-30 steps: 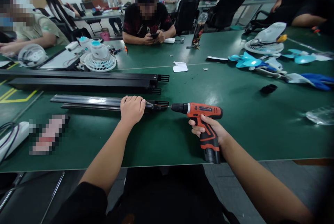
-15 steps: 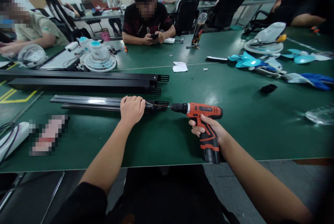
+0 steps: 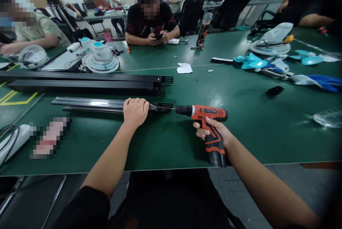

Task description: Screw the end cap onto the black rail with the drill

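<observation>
My left hand (image 3: pixel 135 112) is wrapped over a long black bar with a glossy top (image 3: pixel 91 102), close to its right end, pressing it to the table. In my right hand (image 3: pixel 213 131) is an orange and black cordless drill (image 3: pixel 210 112), held by its grip, the chuck facing left. Its thin bit reaches the slotted black end piece (image 3: pixel 166 107) of the bar; whether the tip sits in a screw is too small to tell. Behind the bar lie more long black bars (image 3: pixel 85 86) with similar slotted ends.
On the green table (image 3: pixel 165 143) are a white fan part (image 3: pixel 102 60), blue fan blades (image 3: pixel 252 61), paper scraps (image 3: pixel 184 68), a black cap-like piece (image 3: pixel 275 90) and a clear plastic bottle (image 3: pixel 328 118). A person in black (image 3: pixel 152 26) sits opposite, holding a phone.
</observation>
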`<action>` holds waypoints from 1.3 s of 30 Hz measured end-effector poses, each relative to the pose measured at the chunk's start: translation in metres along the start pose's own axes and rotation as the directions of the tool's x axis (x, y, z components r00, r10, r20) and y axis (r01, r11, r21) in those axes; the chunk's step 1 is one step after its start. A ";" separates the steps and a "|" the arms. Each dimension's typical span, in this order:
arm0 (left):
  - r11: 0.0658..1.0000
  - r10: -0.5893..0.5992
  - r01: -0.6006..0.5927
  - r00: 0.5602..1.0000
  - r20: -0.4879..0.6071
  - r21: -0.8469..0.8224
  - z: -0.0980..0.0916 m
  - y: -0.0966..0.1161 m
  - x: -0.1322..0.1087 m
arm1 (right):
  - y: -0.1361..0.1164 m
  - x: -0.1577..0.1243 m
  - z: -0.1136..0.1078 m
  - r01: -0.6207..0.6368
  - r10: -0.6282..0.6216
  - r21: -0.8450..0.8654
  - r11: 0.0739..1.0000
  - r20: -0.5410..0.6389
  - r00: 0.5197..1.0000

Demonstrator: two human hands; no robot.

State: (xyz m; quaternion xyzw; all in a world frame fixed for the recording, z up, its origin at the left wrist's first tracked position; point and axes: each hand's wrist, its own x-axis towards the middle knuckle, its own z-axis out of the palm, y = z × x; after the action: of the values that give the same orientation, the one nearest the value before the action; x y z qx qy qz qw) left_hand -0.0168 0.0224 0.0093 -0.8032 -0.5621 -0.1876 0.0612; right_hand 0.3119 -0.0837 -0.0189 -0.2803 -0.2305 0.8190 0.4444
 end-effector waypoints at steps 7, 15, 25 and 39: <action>1.000 0.004 -0.004 1.000 -0.012 0.007 0.000 0.000 0.000 | 0.002 0.000 -0.003 0.020 -0.020 -0.010 1.000 0.001 1.000; 1.000 -0.007 0.007 1.000 0.000 -0.020 0.000 0.000 0.000 | 0.004 0.000 -0.004 0.037 -0.036 -0.044 0.998 0.010 0.999; 1.000 -0.006 0.006 1.000 0.004 -0.030 0.001 -0.001 0.000 | 0.002 0.000 -0.002 0.025 -0.025 -0.015 1.000 0.011 1.000; 1.000 0.012 -0.012 1.000 -0.029 0.014 0.002 -0.002 0.000 | 0.002 0.001 -0.001 0.001 -0.001 -0.014 1.000 -0.017 1.000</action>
State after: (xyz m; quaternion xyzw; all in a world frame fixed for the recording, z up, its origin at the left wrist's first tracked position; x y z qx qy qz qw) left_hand -0.0180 0.0235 0.0069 -0.8033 -0.5576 -0.1949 0.0761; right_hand 0.3116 -0.0838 -0.0210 -0.2904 -0.2324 0.8148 0.4447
